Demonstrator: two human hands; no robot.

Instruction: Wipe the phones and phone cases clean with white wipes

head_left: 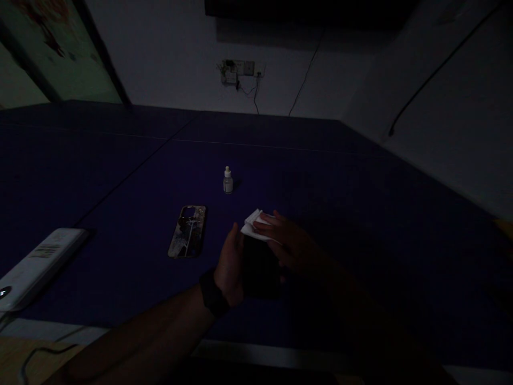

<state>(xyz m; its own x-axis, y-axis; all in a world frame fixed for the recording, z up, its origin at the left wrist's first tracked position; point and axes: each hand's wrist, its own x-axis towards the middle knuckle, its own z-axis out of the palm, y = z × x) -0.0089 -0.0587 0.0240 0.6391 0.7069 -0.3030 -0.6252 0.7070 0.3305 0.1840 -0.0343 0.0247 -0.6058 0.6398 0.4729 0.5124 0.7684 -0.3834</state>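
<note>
In the head view, the left hand [229, 266] grips a dark phone [260, 270] by its side, long axis pointing away from the person. The right hand [292, 240] is at its far end, fingers [266, 225] clamping a folded white wipe [252, 224] there; a patterned phone case [187, 231] lies just left.
</note>
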